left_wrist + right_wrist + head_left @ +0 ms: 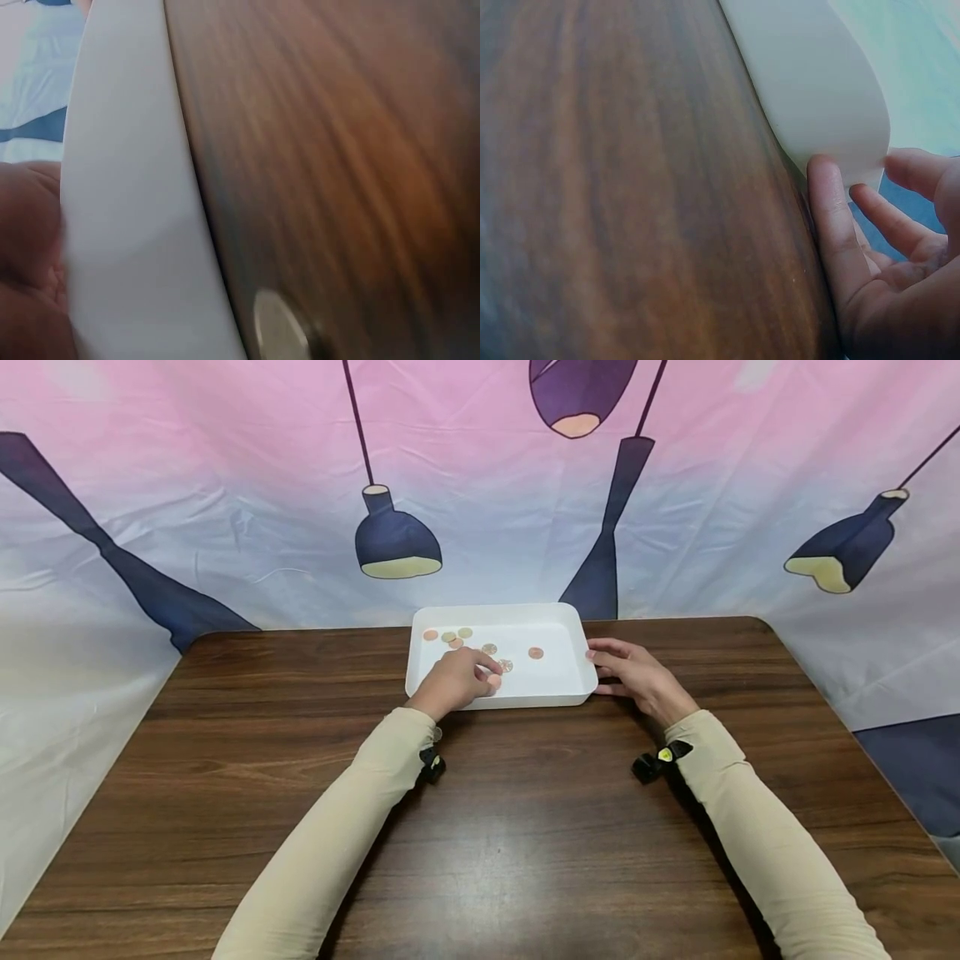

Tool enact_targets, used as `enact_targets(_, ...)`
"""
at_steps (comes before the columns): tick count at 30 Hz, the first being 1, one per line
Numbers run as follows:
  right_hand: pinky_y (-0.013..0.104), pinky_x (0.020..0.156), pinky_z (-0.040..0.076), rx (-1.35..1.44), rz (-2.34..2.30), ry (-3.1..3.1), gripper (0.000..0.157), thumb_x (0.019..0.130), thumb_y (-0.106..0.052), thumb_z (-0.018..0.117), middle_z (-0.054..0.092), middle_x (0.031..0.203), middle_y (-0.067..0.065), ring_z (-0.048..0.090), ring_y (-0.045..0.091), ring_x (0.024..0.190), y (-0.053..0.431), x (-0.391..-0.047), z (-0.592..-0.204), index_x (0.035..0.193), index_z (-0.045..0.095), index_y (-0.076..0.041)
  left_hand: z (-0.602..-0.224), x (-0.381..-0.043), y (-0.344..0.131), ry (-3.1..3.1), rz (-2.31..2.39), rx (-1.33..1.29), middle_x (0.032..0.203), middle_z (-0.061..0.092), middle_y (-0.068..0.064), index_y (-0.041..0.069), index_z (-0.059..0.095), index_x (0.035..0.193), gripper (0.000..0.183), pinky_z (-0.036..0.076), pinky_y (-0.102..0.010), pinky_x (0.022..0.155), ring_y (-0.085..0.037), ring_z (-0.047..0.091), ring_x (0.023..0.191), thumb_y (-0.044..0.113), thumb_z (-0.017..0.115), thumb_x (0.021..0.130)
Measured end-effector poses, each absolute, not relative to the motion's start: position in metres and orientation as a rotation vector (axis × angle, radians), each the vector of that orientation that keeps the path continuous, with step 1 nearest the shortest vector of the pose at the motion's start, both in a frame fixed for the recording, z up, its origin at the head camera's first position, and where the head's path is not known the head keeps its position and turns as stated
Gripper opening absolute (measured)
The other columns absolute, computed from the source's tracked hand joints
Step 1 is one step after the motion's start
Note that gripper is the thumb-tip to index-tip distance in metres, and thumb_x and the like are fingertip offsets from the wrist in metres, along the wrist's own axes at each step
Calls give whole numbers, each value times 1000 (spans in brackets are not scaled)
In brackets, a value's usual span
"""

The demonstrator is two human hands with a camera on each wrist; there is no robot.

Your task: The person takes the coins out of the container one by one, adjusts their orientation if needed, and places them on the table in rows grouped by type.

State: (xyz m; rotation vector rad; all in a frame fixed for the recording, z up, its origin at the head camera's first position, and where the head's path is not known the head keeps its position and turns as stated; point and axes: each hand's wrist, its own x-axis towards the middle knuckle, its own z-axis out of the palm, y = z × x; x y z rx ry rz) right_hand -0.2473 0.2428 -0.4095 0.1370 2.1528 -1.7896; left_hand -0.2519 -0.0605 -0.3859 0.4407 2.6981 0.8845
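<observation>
A white rectangular tray (558, 689) stands at the table's far edge with several copper and silver-coloured coins inside. My left hand (453, 678) reaches over its front wall, thumb and fingers pinching a copper-coloured coin (494, 680). Close by lie two silvery coins (506, 666); the left wrist view has the tray's wall hiding the fingertips. At the tray's right end, my right hand (633, 675) touches the outer wall with extended fingers (829, 195). One more copper coin (536, 653) lies alone in the tray's right half.
A silvery coin (279, 330) lies on the wooden table (495, 827), in front of the tray and beside my left wrist. More coins (448, 637) are grouped at the tray's back left. Behind the table hangs a cloth (480, 527) printed with lamps.
</observation>
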Motion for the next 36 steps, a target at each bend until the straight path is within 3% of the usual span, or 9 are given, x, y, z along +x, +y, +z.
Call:
enact_targets(12, 26, 84, 61, 144, -1788, 2153, 59, 110, -29, 60, 55, 133, 9, 67, 10, 99, 244, -249, -411, 161, 41, -8, -388, -255, -65, 2634, 944, 418, 104, 75, -8, 11, 79, 119, 21, 51, -32, 86, -17, 61, 90, 11, 75, 98)
enact_targets(21, 25, 83, 61, 143, -1797, 2153, 59, 109, -29, 60, 57, 130, 7, 67, 10, 98, 242, -249, -411, 161, 41, -8, -389, -259, -72, 2552, 1101, 445, 103, 74, -7, 10, 77, 122, 26, 48, -28, 75, -18, 62, 91, 7, 71, 97)
enact_targets(28, 25, 83, 61, 134, -1806, 2146, 59, 109, -29, 60, 57, 129, 6, 67, 10, 98, 241, -247, -410, 161, 41, -7, -383, -258, -82, 2496, 1340, 510, 112, 72, -12, 5, 72, 129, 28, 50, -26, 79, -21, 64, 100, 10, 71, 102)
enact_targets(36, 25, 84, 61, 134, -1794, 2150, 60, 109, -29, 60, 56, 131, 8, 67, 10, 98, 241, -247, -409, 162, 40, -8, -375, -239, -92, 2452, 1530, 510, 113, 73, -11, 9, 70, 132, 31, 51, -30, 77, -32, 70, 104, 12, 73, 102)
